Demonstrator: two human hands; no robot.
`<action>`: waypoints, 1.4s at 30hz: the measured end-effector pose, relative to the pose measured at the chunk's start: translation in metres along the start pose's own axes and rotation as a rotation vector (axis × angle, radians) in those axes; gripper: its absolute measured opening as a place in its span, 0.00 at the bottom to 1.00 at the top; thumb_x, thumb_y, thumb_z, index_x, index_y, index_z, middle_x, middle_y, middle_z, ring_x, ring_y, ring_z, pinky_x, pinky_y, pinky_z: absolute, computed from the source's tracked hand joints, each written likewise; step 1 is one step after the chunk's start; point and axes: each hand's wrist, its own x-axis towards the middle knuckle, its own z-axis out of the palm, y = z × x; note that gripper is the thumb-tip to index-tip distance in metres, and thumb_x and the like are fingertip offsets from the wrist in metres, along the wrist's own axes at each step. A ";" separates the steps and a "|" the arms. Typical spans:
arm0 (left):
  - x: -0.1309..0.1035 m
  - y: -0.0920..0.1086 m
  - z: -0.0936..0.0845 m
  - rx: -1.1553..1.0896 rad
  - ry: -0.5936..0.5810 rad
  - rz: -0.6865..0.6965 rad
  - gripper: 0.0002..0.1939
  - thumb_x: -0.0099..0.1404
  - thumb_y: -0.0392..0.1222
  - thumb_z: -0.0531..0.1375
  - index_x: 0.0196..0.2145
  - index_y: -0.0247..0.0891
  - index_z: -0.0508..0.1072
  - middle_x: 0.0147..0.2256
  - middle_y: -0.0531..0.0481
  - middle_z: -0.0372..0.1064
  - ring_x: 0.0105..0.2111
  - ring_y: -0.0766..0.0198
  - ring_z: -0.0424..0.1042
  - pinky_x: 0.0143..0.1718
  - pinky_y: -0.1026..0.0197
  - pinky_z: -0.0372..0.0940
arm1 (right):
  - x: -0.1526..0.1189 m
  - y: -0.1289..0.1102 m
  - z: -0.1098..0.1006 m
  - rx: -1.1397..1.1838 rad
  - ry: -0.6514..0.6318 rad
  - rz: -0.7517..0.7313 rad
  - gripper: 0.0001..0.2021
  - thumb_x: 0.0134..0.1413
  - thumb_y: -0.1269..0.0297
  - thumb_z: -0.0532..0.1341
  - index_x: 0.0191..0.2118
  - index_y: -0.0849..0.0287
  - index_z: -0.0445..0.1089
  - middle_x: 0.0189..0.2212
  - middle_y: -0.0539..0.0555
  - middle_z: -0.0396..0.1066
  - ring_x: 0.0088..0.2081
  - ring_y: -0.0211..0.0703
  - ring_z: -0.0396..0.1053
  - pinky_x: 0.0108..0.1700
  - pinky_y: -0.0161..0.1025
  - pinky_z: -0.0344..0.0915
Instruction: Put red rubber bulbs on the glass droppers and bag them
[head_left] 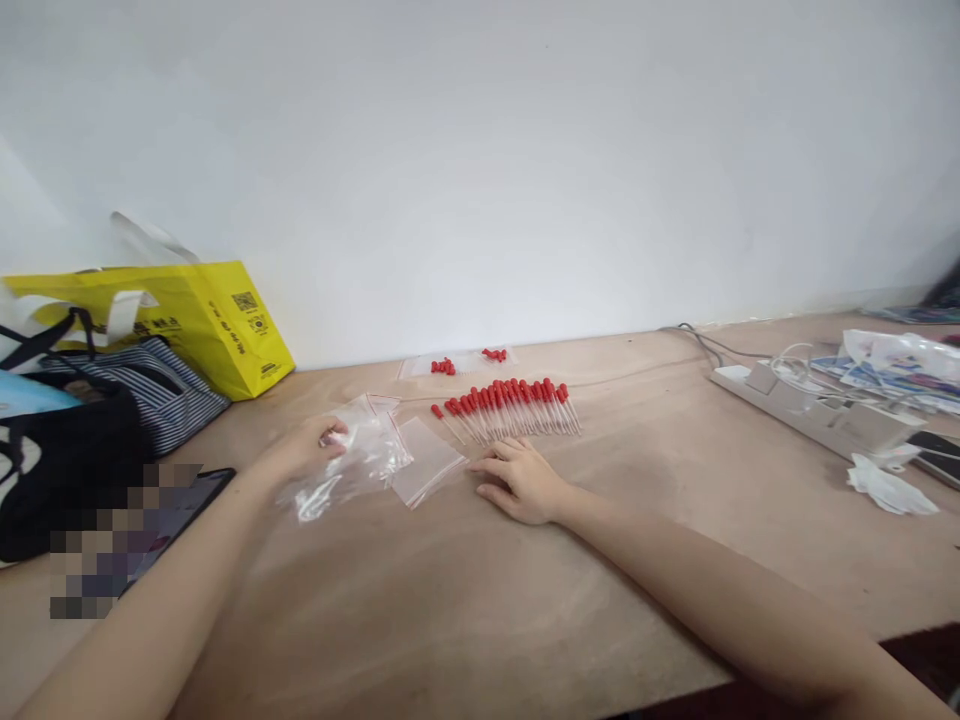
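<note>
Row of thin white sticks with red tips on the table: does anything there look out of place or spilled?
One red-tipped white stick at the left end looks slightly odd: a small gap separates its tip from the tightly packed row. I see nothing spilled.

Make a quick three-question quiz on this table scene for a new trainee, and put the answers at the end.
1. Multiple choice: what is nearest the left hand? A) yellow bag B) clear plastic bags C) striped bag
2. True or false: the red-tipped sticks lie with their red ends toward the wall.
3. Fill in the blank: the white power strip lies on the person's ____ side of the table.
Key: 1. B; 2. True; 3. right
</note>
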 end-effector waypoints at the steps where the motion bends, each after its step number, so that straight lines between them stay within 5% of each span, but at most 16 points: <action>1: 0.002 0.002 -0.003 0.028 0.041 -0.010 0.21 0.54 0.42 0.53 0.44 0.31 0.66 0.41 0.39 0.68 0.44 0.46 0.65 0.44 0.46 0.57 | 0.000 0.000 0.000 0.002 0.001 0.001 0.14 0.53 0.61 0.55 0.45 0.56 0.65 0.38 0.54 0.65 0.41 0.42 0.59 0.41 0.40 0.51; 4: -0.003 0.015 0.000 0.063 0.089 0.095 0.31 0.54 0.48 0.55 0.54 0.35 0.56 0.55 0.39 0.53 0.56 0.45 0.48 0.53 0.42 0.43 | 0.000 0.000 -0.001 0.010 0.001 0.003 0.12 0.53 0.62 0.55 0.43 0.56 0.67 0.36 0.54 0.66 0.40 0.42 0.59 0.41 0.40 0.51; 7: -0.021 0.038 0.014 0.025 -0.154 0.572 0.38 0.52 0.58 0.56 0.57 0.41 0.53 0.59 0.46 0.46 0.59 0.52 0.42 0.57 0.52 0.39 | -0.001 0.000 0.000 0.020 0.012 0.008 0.10 0.53 0.62 0.55 0.40 0.56 0.68 0.35 0.54 0.66 0.39 0.42 0.59 0.40 0.40 0.52; 10: -0.044 0.064 0.027 -0.014 -0.288 0.741 0.33 0.61 0.57 0.48 0.59 0.42 0.45 0.60 0.47 0.41 0.59 0.55 0.40 0.58 0.48 0.32 | -0.001 0.001 0.000 0.031 0.030 -0.010 0.10 0.52 0.63 0.56 0.39 0.56 0.69 0.35 0.53 0.66 0.39 0.42 0.59 0.40 0.40 0.52; 17: -0.089 0.111 0.063 -0.156 -0.154 0.597 0.34 0.64 0.55 0.44 0.61 0.39 0.34 0.60 0.42 0.34 0.59 0.51 0.37 0.56 0.49 0.45 | -0.005 0.003 -0.002 0.037 0.030 -0.077 0.09 0.52 0.63 0.56 0.40 0.54 0.69 0.35 0.53 0.66 0.38 0.41 0.59 0.39 0.39 0.52; 21: -0.093 0.116 0.060 -0.230 -0.149 0.549 0.37 0.64 0.55 0.44 0.59 0.41 0.23 0.60 0.43 0.33 0.58 0.53 0.43 0.53 0.51 0.53 | -0.011 0.007 -0.008 0.040 0.016 -0.086 0.08 0.52 0.64 0.56 0.37 0.55 0.71 0.32 0.52 0.67 0.36 0.39 0.60 0.39 0.39 0.52; 28: -0.060 0.102 0.040 -0.122 -0.257 0.731 0.37 0.61 0.59 0.46 0.60 0.36 0.43 0.61 0.43 0.35 0.60 0.52 0.34 0.58 0.48 0.39 | -0.015 0.013 -0.009 0.073 -0.008 -0.072 0.09 0.53 0.64 0.55 0.38 0.55 0.71 0.32 0.53 0.68 0.35 0.40 0.60 0.39 0.40 0.53; 42: -0.059 0.101 0.048 -0.124 -0.224 0.763 0.36 0.61 0.59 0.46 0.60 0.36 0.42 0.60 0.42 0.38 0.59 0.53 0.38 0.58 0.47 0.37 | -0.007 -0.013 -0.011 0.121 -0.177 -0.296 0.20 0.50 0.52 0.56 0.46 0.58 0.66 0.46 0.55 0.65 0.50 0.44 0.56 0.50 0.42 0.50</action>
